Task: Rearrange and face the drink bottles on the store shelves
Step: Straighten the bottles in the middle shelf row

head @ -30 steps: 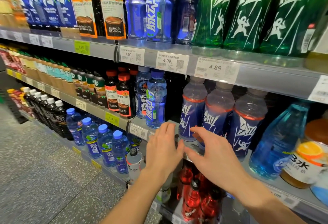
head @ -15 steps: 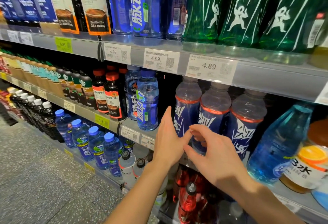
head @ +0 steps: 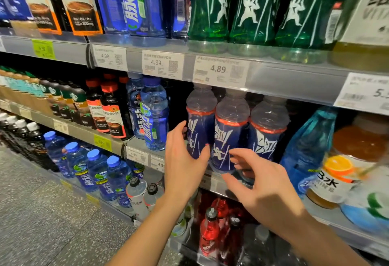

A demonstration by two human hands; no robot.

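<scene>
A: What reads on the middle shelf (head: 294,80)?

B: Price tags (head: 219,70) show 4.99, 4.99, 4.89. Below stand 3 blue-sleeved bottles with a white running figure.

A: And the hands?

B: The left hand (head: 185,164) now grips the left bottle (head: 200,122); 0.5 s ago it only touched. The right hand (head: 259,183), fingers curled loosely, holds nothing beside the middle bottle (head: 229,131).
</scene>
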